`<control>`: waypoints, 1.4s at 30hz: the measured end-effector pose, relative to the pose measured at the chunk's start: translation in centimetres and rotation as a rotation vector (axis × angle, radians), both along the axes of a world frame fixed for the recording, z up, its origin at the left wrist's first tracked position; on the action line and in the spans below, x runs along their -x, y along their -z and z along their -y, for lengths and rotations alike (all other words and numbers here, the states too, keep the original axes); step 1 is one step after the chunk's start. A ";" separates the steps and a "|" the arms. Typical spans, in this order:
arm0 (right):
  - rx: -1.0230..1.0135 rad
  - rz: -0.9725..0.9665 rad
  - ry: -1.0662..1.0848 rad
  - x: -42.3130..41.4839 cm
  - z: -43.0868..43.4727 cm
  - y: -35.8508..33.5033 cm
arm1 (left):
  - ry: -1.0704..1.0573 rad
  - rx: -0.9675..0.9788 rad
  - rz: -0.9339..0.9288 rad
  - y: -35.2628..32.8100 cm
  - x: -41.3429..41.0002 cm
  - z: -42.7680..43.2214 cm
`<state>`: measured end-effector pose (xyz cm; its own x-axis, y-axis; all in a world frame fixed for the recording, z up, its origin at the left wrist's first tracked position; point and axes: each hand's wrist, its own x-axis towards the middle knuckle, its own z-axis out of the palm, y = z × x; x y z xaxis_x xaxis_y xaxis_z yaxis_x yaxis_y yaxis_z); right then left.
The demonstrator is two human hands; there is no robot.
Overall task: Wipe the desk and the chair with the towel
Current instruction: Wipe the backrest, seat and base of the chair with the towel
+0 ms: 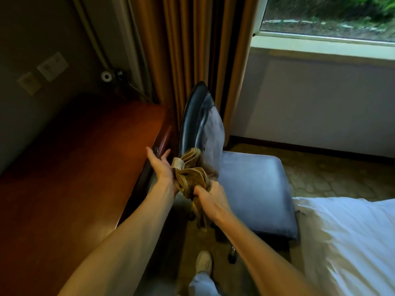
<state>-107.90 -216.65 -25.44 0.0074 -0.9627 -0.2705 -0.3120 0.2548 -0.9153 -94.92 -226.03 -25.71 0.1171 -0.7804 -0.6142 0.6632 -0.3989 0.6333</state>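
A bunched brown towel (pixel 191 176) with a white tag hangs in the air between the desk and the chair. My right hand (pixel 210 198) grips its lower part in a fist. Against the towel's left side rests my left hand (pixel 161 165), palm on the cloth and fingers spread. The reddish wooden desk (pixel 85 167) fills the left side. To the right of the towel stands the chair, with a grey-blue cushioned seat (pixel 256 193) and a dark leather backrest (pixel 198 118) turned edge-on.
Brown curtains (pixel 196 50) hang behind the chair, next to a window (pixel 329 16). A bed with white linen (pixel 350 242) is at the right. Wall sockets (pixel 52 66) sit above the desk. My shoe (pixel 204 261) stands on the carpet by a chair caster.
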 end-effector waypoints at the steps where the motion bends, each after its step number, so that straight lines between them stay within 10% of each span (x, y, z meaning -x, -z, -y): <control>1: -0.005 -0.023 -0.023 0.5 -0.7 -0.2 | -0.020 0.007 -0.009 -0.1 0.4 -0.5; 12: -0.107 -0.149 -0.189 8.4 -4.7 -3.0 | -0.024 -0.040 0.068 -0.7 6.5 -7.6; 17: -0.118 0.012 0.203 14.6 -5.0 -4.6 | -0.109 -0.103 0.016 9.6 7.8 -6.5; 24: -0.129 0.047 0.065 16.4 -7.9 -5.3 | -0.153 -0.196 0.703 1.0 15.2 -14.3; 30: -0.143 0.055 -0.104 19.5 -11.0 -4.7 | -0.098 -0.205 0.813 2.2 19.7 -17.8; 38: -0.186 0.052 0.030 26.9 -10.7 -4.7 | 0.689 -0.002 1.534 0.9 25.4 -26.3; 42: -0.113 0.022 0.168 30.5 -11.2 -4.0 | 0.740 0.349 1.954 0.6 24.8 -29.6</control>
<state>-138.39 -205.48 -21.40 -0.1432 -0.9145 -0.3784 -0.2368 0.4029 -0.8841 -119.68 -196.44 -26.28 -0.0393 -0.9986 0.0352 -0.9723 0.0463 0.2289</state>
